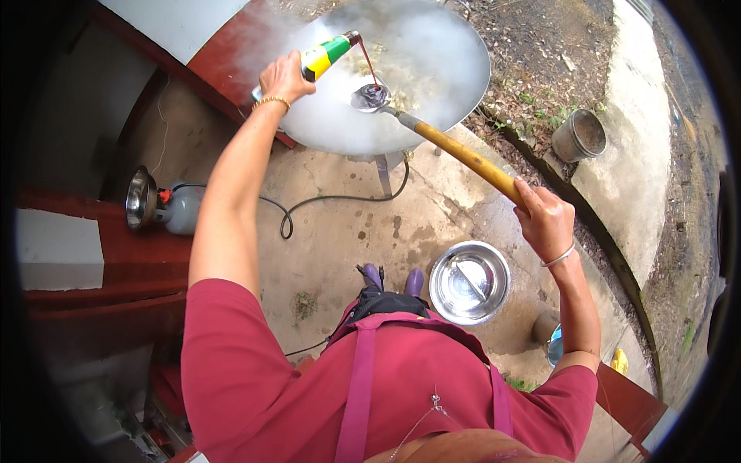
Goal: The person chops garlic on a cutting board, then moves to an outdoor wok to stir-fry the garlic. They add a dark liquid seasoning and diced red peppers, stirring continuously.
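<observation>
My left hand (283, 79) is closed round a bottle (327, 55) with a green and yellow label. The bottle is tipped, and a dark reddish-brown stream (367, 62) runs from its mouth into the bowl of a ladle (471, 159). Dark liquid pools in that bowl. My right hand (545, 220) grips the far end of the ladle's long wooden handle. Below both is a very large wok (451, 127) full of thick white steam; pale food shows dimly in it, too hazy to name.
A steel basin (469, 282) sits on the concrete floor by my feet. At left are a grey gas cylinder (184, 210) and a metal bowl (141, 199); a black hose (340, 198) runs toward the wok. A bucket (579, 136) stands at the right beyond a kerb.
</observation>
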The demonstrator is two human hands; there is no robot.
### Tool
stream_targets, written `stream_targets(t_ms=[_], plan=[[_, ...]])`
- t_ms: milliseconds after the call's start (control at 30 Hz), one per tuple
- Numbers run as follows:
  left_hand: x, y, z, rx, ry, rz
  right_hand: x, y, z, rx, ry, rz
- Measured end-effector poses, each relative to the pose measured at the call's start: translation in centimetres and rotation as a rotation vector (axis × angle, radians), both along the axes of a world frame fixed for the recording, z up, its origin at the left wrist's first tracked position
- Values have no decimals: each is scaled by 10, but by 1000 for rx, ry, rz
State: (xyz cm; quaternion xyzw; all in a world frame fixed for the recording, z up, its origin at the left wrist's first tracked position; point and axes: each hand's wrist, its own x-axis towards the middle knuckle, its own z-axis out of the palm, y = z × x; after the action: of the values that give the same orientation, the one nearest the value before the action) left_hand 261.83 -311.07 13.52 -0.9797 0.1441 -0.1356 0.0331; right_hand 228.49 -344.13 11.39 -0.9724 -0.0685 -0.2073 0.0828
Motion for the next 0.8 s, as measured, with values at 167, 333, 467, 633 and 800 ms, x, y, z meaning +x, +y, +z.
stream_targets(t_ms=[167,333,467,633,800], plan=[[7,12,-38,-488,260,77,2,10,2,-14,3,-48],[19,9,-54,-820,308,-18,5,14,-3,9,-21,-83],[18,3,-47,-1076,352,-121,8,18,-7,28,-12,-113],[7,13,-34,-1367,348,-235,24,20,-19,33,11,-113],[-34,31,7,-1487,234,-339,81,24,-33,-22,77,-127]])
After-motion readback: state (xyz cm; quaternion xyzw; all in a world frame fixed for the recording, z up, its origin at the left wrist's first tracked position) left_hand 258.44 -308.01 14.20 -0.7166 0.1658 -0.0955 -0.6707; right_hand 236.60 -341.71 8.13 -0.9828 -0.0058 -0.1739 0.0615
